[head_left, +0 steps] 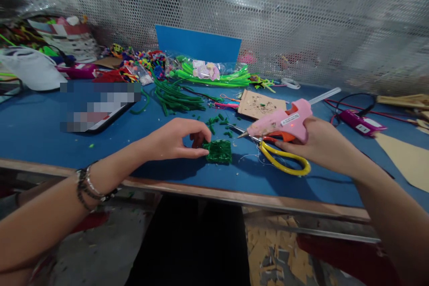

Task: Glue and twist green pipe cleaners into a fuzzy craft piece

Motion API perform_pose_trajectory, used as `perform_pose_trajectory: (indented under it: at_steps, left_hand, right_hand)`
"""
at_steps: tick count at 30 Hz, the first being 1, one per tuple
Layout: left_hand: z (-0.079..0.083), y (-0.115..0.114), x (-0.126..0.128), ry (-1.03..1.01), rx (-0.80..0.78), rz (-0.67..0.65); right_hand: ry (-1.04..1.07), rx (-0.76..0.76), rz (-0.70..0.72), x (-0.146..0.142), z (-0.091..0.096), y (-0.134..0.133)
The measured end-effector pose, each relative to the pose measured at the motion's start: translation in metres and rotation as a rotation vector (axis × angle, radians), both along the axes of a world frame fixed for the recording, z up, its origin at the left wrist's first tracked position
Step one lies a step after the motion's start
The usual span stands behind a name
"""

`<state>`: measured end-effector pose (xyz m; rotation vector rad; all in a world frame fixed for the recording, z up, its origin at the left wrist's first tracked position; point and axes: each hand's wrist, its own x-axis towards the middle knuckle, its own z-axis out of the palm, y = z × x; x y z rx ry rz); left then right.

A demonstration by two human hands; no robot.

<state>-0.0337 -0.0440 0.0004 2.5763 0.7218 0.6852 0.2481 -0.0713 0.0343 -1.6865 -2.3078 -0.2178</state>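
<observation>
A small green fuzzy square point(219, 152), apparently made of pipe cleaner pieces, lies on the blue table near its front edge. My left hand point(182, 139) pinches its left side between thumb and fingers. In my right hand point(323, 143) is a pink hot glue gun point(281, 123), its metal nozzle pointing left toward the square and apart from it. A clear glue stick point(325, 96) juts from the gun's back. Scissors with yellow handles point(284, 158) lie beneath the gun. Short cut green pieces point(216, 124) are scattered just behind the square.
Dark green pipe cleaners point(177, 96) and a bag of bright green ones point(214, 76) lie behind. A glue-spotted cardboard piece point(261, 103) sits behind the gun. At left is a blurred-out phone-like device point(100, 109); at right, a purple device point(362, 123) with cables. A perforated metal wall point(301, 18) closes the back.
</observation>
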Motion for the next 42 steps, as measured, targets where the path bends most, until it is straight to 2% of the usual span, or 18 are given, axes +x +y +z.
perform_pose_trajectory:
  at_steps: [12, 22, 30, 35, 40, 42]
  left_hand:
    - [0.001, -0.001, 0.000, 0.007, -0.007, -0.011]
    - [0.000, 0.000, 0.001, 0.007, -0.017, -0.012]
    - [0.000, -0.001, 0.001, -0.020, -0.008, 0.000]
    - [0.000, -0.001, 0.000, -0.025, -0.014, 0.008]
    - [0.000, -0.002, 0.001, -0.035, -0.058, 0.026]
    - [-0.001, -0.002, 0.001, -0.053, -0.077, 0.039]
  right_hand:
    - [-0.134, -0.025, 0.099, -0.033, -0.009, 0.012]
    - [-0.156, -0.098, 0.100, -0.027, 0.001, 0.007]
    - [-0.132, -0.029, 0.114, -0.019, 0.002, 0.003]
    - [-0.127, -0.007, 0.054, -0.014, 0.004, 0.001]
    - [-0.111, 0.008, 0.079, -0.012, 0.009, -0.003]
    - [-0.073, 0.023, 0.035, -0.011, 0.010, -0.004]
